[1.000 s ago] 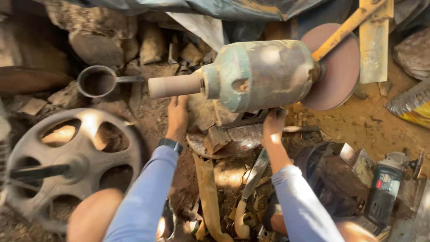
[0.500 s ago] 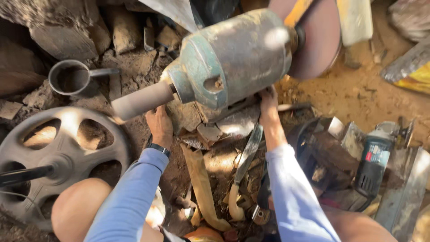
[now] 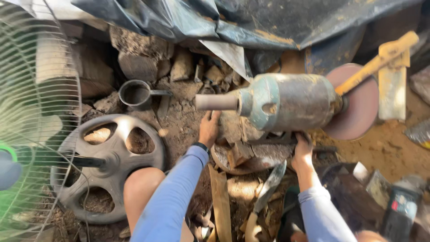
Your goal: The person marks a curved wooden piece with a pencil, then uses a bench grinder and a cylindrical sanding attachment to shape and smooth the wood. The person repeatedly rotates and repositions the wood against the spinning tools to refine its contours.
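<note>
Head view: a person crouches over a heavy, worn green motor [image 3: 286, 102] with a reddish grinding disc [image 3: 356, 105] at its 3 o'clock end and a bare shaft [image 3: 217, 102] at 9 o'clock. The left hand [image 3: 209, 127] lies flat, fingers spread, against the rubble block [image 3: 233, 127] under the shaft end; the right hand [image 3: 303, 150] grips the dark metal frame [image 3: 273, 140] beneath the motor body, fingers curled round it. The motor sits near the centre, perched on stacked debris rather than a level surface. A curved blade [image 3: 268, 186] lies at 6 o'clock, a slotted wheel [image 3: 109, 163] at 8 o'clock, a fan guard [image 3: 36, 112] at 9 o'clock. The likely risk: the loose pile shifts, the motor tips or rolls (it looks heavy), and fingers are pinched beneath; the blade lies close to both forearms.
</note>
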